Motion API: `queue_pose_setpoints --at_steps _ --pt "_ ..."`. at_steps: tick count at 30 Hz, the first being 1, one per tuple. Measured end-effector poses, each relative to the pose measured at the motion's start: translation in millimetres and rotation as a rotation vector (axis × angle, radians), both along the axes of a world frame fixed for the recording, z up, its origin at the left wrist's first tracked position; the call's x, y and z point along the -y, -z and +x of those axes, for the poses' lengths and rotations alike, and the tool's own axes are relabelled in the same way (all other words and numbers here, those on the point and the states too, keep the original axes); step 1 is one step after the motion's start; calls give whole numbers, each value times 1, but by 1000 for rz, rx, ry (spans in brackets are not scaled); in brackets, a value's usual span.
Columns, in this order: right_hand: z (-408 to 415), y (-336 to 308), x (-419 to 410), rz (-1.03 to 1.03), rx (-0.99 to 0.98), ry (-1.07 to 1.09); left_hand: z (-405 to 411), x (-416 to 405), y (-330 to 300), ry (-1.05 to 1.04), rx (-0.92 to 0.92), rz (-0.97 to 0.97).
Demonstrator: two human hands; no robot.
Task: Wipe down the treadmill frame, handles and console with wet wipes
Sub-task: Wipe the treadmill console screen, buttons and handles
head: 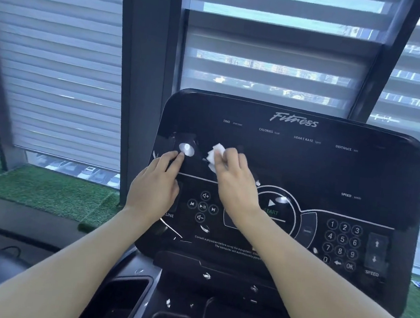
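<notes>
Wipe (215, 155), a soft, limp, light wad, lies pressed on the console (306, 169) left of the START ring, bunched under the right hand (233, 176), fingers curled over it. Left hand (157, 179) rests flat-fingered further left, holding nothing. Best held bunched, I judge.

striped blinds (58, 65) cover tall windows between dark frame posts (147, 74); green artificial turf (52, 191) lines the sill
</notes>
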State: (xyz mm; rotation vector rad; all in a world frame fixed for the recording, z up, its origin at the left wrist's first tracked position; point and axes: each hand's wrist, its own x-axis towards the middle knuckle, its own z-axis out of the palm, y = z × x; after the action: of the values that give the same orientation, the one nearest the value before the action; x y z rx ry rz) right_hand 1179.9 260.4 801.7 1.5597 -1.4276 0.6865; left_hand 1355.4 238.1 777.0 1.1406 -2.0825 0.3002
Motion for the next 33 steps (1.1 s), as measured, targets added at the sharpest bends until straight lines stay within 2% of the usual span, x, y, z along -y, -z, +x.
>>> queue_pose_setpoints --at_steps 4,7,14,21,25,28,30,33 --pt "5 -25 10 -42 -32 7 -1 -4 -2 -14 13 26" --pt "15 -44 17 0 -6 4 -2 -3 -1 -33 19 21" --pt "1 3 0 -17 -126 -57 -2 -4 2 -12 7 52" --pt "21 -38 26 -39 -16 -12 11 -1 1 9 62 -21" --pt "49 -9 34 6 -127 -77 24 3 7 35 66 -62" --pt "51 -15 43 -35 -173 -101 34 6 15 24 64 -74" --pt "52 -31 50 -80 -156 -109 41 7 19 21 66 -52" --pt "61 -48 57 -42 -90 -78 48 4 20 8 74 -15"
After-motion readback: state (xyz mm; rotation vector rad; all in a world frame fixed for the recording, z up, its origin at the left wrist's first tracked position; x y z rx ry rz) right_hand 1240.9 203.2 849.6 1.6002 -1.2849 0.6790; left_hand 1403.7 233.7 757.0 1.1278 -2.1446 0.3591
